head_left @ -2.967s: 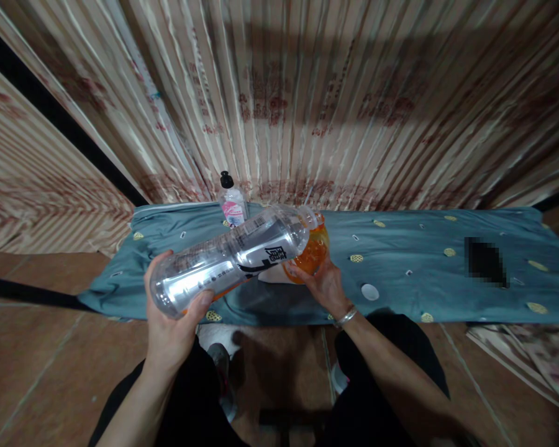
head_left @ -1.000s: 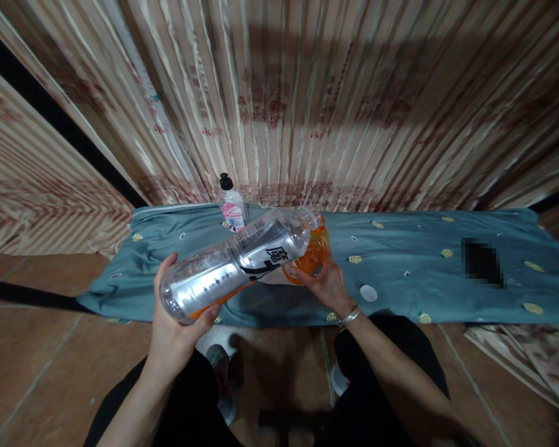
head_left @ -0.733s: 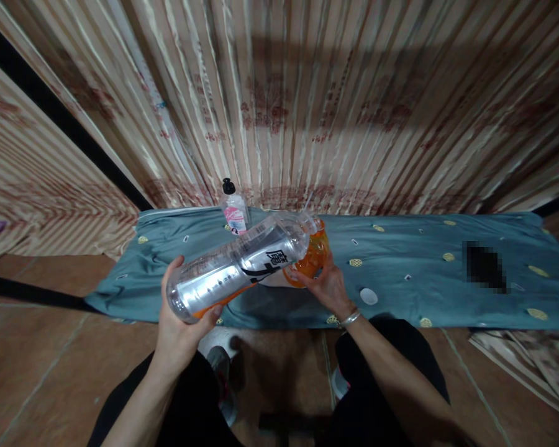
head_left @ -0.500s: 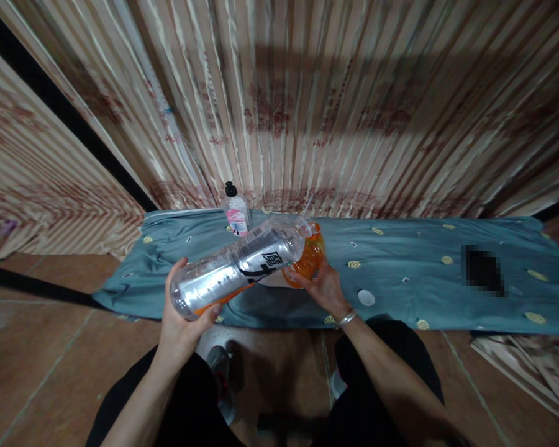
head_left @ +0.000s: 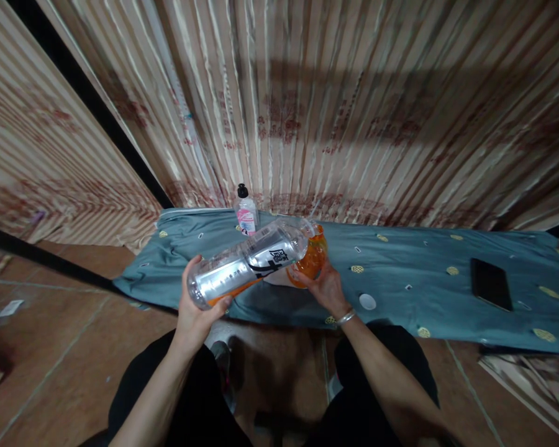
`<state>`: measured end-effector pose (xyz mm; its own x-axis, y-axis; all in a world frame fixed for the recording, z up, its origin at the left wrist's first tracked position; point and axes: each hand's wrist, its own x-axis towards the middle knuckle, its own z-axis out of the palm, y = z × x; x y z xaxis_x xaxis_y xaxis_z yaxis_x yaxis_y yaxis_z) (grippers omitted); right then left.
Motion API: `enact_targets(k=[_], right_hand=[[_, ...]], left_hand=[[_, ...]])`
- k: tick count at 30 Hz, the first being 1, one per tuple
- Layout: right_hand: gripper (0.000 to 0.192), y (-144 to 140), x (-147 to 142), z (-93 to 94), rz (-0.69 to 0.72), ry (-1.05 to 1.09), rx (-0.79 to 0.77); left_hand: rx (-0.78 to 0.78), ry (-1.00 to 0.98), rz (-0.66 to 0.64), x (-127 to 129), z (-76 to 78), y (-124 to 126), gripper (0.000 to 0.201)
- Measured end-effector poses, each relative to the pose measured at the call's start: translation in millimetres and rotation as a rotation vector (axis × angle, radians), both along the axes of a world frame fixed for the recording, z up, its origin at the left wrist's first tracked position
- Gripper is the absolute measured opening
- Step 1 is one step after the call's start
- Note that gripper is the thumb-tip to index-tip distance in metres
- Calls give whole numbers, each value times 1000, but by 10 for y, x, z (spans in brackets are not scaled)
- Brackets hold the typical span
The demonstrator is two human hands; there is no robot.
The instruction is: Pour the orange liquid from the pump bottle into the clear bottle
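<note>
My left hand (head_left: 193, 320) is wrapped round the base of a large clear plastic bottle (head_left: 235, 268) with a silver and orange label. The bottle tilts, its neck lower right of nothing but level with the top of an orange see-through container (head_left: 313, 256). My right hand (head_left: 326, 288), a bangle on its wrist, grips that container from the right side. Where neck and container meet, the clear plastic overlaps, so I cannot tell whether they touch or whether liquid flows. Something white partly shows beneath them, mostly hidden by the bottle.
A small clear bottle with black cap and pink label (head_left: 246, 216) stands at the back of the blue cloth (head_left: 419, 248). A white disc (head_left: 367, 302) lies right of my right hand. Farther right is a flat black rectangular object (head_left: 490, 284). A pleated curtain (head_left: 298, 112) hangs behind.
The whole view has shifted slightly, so most things appear a little farther right. Both hands keep their holds, and the tilt of the large bottle looks nearly the same.
</note>
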<state>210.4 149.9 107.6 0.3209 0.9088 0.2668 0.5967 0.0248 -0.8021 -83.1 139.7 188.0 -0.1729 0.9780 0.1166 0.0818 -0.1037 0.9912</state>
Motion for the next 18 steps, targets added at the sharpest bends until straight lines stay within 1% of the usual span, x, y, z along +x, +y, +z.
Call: enact_targets(k=[8, 12, 15, 18], right_hand=[[84, 15, 23, -54, -6, -23, 7], [88, 19, 36, -73, -14, -33, 4], [83, 18, 34, -78, 2, -33, 22], [78, 11, 23, -67, 2, -29, 23]], left_hand=[[-11, -34, 50, 56, -56, -68, 123], [2, -44, 62, 71, -43, -106, 117], [9, -46, 64, 79, -21, -141, 110], [19, -48, 63, 88, -9, -174, 107]])
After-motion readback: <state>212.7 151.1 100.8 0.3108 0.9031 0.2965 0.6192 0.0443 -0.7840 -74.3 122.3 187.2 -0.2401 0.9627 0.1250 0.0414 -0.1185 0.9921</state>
